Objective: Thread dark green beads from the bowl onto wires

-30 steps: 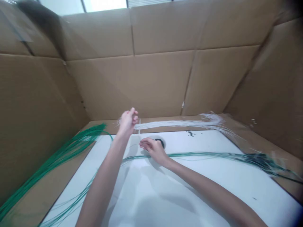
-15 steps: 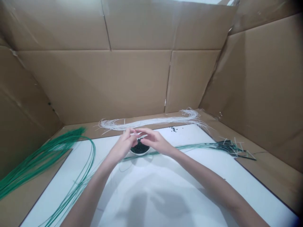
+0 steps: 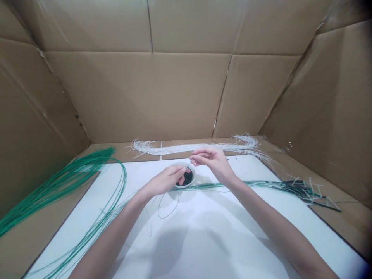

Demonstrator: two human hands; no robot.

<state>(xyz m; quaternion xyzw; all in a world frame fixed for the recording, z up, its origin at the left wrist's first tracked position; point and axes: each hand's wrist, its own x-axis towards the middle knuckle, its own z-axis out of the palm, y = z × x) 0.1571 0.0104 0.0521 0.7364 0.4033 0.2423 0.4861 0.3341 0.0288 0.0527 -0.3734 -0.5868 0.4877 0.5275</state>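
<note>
Far left: cardboard wall (image 3: 29,147), upright, creased. Beside its foot, green bundle (image 3: 58,186), thick, lying lengthwise on brown cardboard, with an arc of loose green strands (image 3: 123,178) curving out over the white board (image 3: 107,178) and passing under the left forearm.

Left of centre: left hand (image 3: 165,180), at the near-left rim of the bowl, thumb and forefinger pressed together on a thin strand (image 3: 159,211), remaining fingers curled in. Same strand hanging below the palm in an open loop over the board.

Centre: white bowl (image 3: 184,187), round, upright on the board, part filled with small black pieces (image 3: 189,178); left fingertips above it. Behind, along the back edge, white bundle (image 3: 171,148), long, laid crosswise, ends frayed and bent.

Right of centre: right hand (image 3: 215,161), raised just beyond the bowl, thumb and forefinger pinched close to the left fingertips, apparently on the tip of the thin strand, though too fine to be certain.

Right: green strands running crosswise from behind the bowl's near side to a dark cluster (image 3: 302,190) with white pieces among it, at the board's right edge. Far right: second cardboard wall (image 3: 328,116), slanting.
</note>
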